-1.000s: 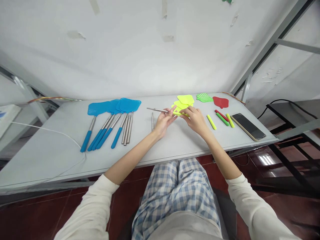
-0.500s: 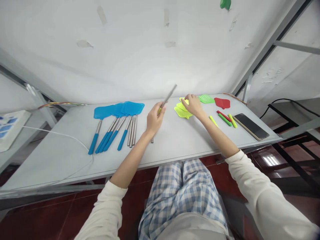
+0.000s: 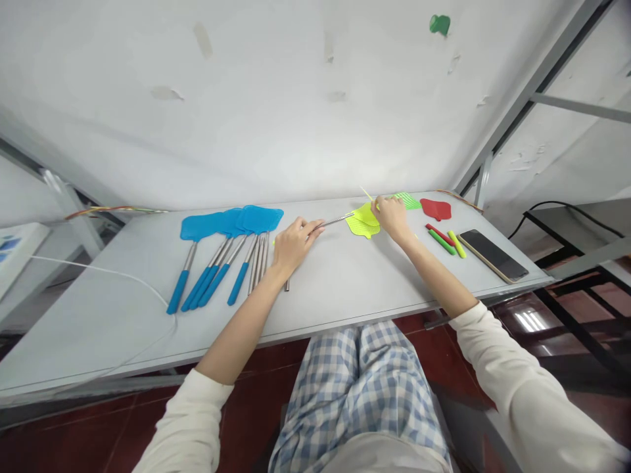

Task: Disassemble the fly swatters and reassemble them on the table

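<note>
My left hand [image 3: 294, 246] is closed around a metal rod [image 3: 338, 220], which points right toward the yellow fly swatter heads [image 3: 363, 228]. A bit of yellow shows at the left of that hand. In my right hand [image 3: 392, 217], closed, is a yellow fly swatter head [image 3: 366, 194], tilted so its thin edge shows. Other yellow heads lie flat beneath it. Whether the rod tip touches them I cannot tell. Left of my left hand lie several blue fly swatters [image 3: 261, 219] with metal shafts and blue handles, and loose metal rods [image 3: 258, 263].
A green swatter head [image 3: 408, 200] and a red one [image 3: 436, 209] lie at the back right. Red, green and yellow handles [image 3: 457, 244] lie beside a phone [image 3: 493, 255]. A white cable [image 3: 108, 267] crosses the table's left side; a wall stands behind.
My left hand has lowered and moved slightly left, swinging the rod from steeply raised to nearly level. My right hand has closed and lifted a yellow swatter head on edge.
</note>
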Demonstrator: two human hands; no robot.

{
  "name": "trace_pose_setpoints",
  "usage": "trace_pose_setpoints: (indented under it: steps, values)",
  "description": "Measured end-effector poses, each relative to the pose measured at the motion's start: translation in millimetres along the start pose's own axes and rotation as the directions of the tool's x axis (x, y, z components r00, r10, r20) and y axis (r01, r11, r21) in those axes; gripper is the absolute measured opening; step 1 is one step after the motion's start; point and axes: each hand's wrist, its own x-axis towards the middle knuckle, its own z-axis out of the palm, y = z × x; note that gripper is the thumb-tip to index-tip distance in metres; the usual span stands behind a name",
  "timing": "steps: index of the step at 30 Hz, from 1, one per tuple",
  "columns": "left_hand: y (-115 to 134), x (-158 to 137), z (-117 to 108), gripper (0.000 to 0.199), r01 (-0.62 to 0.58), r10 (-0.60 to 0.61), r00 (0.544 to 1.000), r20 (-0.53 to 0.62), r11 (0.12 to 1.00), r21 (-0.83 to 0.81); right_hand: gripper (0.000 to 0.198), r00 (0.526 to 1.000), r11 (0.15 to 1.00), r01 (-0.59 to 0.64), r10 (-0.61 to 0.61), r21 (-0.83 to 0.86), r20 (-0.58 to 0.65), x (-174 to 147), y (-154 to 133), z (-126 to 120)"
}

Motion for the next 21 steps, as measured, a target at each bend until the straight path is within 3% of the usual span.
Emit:
trace_pose_setpoints:
  steps: [2, 5, 8, 11, 12, 14, 17, 21]
  values:
    - [1.6, -2.4, 2.9, 0.042, -0.001, 0.001, 1.0, -0.012, 1.0, 0.012, 0.031, 0.992, 0.988, -0.01, 0.029, 0.153, -0.12, -4.4, 3.0, -11.6]
    - [3.4, -5.4, 7.4, 0.04, 0.008, -0.008, 1.0, -0.015, 1.0, 0.007, 0.032, 0.976, 0.9, 0.019, 0.077, 0.435, -0.202, -15.1, 4.6, -20.9]
    - [4.8, -7.2, 10.3, 0.039, 0.015, -0.016, 1.0, -0.024, 0.999, -0.028, 0.04, 0.977, 0.816, 0.034, 0.094, 0.577, -0.19, -28.7, 1.8, -18.6]
    - [6.3, -9.1, 11.3, 0.037, 0.012, -0.015, 0.999, -0.044, 0.997, -0.075, 0.044, 0.979, 0.727, -0.025, 0.158, 0.686, -0.131, -38.4, -2.2, -10.0]
    - [7.0, -9.9, 11.3, 0.036, 0.008, -0.012, 0.999, -0.046, 0.995, -0.095, 0.044, 0.978, 0.656, -0.068, 0.191, 0.752, -0.078, -40.0, -3.1, -7.1]
    - [9.2, -12.1, 10.7, 0.036, -0.003, -0.003, 0.999, -0.046, 0.99, -0.138, 0.043, 0.972, 0.435, -0.185, 0.215, 0.881, 0.098, -40.8, -3.4, -2.4]
    - [14.5, -15.9, 8.3, 0.038, -0.024, 0.016, 0.999, -0.042, 0.983, -0.185, 0.037, 0.933, 0.098, -0.35, 0.119, 0.931, 0.339, -38.9, -0.8, 0.5]
    - [21.4, -19.3, 5.8, 0.041, -0.074, 0.072, 0.997, -0.02, 0.982, -0.173, 0.026, 0.913, -0.131, -0.397, 0.041, 0.908, 0.405, -36.3, 3.2, -0.3]
